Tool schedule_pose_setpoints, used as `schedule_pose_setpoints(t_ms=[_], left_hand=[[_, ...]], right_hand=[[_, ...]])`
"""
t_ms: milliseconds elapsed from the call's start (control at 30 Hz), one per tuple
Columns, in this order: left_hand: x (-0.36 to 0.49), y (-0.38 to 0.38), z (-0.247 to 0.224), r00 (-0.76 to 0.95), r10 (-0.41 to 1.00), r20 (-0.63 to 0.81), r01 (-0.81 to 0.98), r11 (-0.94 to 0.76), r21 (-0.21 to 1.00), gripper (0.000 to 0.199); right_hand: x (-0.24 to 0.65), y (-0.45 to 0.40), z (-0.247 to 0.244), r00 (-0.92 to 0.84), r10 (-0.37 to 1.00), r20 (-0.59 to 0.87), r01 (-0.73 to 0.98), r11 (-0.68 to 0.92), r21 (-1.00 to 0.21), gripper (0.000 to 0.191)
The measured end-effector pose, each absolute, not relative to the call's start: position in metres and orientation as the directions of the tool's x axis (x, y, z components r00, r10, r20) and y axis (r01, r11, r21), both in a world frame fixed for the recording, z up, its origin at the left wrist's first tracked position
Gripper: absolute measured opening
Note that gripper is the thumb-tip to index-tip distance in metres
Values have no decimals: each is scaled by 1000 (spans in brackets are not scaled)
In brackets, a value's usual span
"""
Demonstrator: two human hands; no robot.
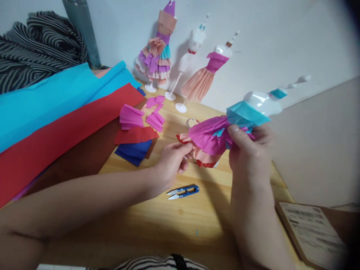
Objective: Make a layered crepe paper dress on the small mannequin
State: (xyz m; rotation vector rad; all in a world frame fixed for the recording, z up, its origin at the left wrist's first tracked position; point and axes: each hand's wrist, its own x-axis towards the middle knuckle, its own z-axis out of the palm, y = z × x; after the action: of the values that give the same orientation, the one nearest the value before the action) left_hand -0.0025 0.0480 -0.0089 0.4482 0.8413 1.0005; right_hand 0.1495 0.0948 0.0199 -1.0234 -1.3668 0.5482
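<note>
My right hand (250, 146) is closed around the waist of a small white mannequin (261, 102), which is tilted with its neck to the upper right. The figure wears a paper dress (209, 137) with a light-blue top and a layered skirt in magenta, peach and red. At the skirt's lower left edge, my left hand (174, 157) pinches the peach layer between thumb and fingers. Blue-handled thread snips (184, 191) lie on the wooden table (157, 225) below the hands. A small round item (192, 123) sits partly hidden behind the skirt.
Three mannequins on stands (180, 62) are against the wall, two in paper dresses. Large blue (56, 93) and red (70, 127) paper sheets cover the left side, near cut magenta pieces (131, 117) and blue pieces (135, 152). A cardboard box (309, 228) is at right.
</note>
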Motion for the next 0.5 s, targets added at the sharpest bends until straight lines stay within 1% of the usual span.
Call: schedule_pose_setpoints(t_ms=[133, 233, 367, 433, 500], left_hand=[[-1, 52, -10, 317, 882, -348, -549, 470, 691, 16], [-2, 50, -13, 301, 886, -351, -554, 463, 692, 12], [-4, 48, -20, 251, 914, -320, -595, 406, 694, 13], [-5, 49, -23, 253, 925, -283, -609, 379, 696, 15], [-6, 51, -25, 263, 923, -280, -620, 384, 685, 17]], right_hand=[[149, 96, 22, 237, 823, 517, 182, 485, -855, 15], [147, 97, 23, 264, 819, 509, 158, 484, -861, 17], [147, 97, 21, 252, 812, 527, 190, 492, -849, 15], [149, 97, 20, 242, 802, 546, 203, 509, -837, 14], [150, 97, 19, 232, 798, 557, 195, 523, -830, 14]])
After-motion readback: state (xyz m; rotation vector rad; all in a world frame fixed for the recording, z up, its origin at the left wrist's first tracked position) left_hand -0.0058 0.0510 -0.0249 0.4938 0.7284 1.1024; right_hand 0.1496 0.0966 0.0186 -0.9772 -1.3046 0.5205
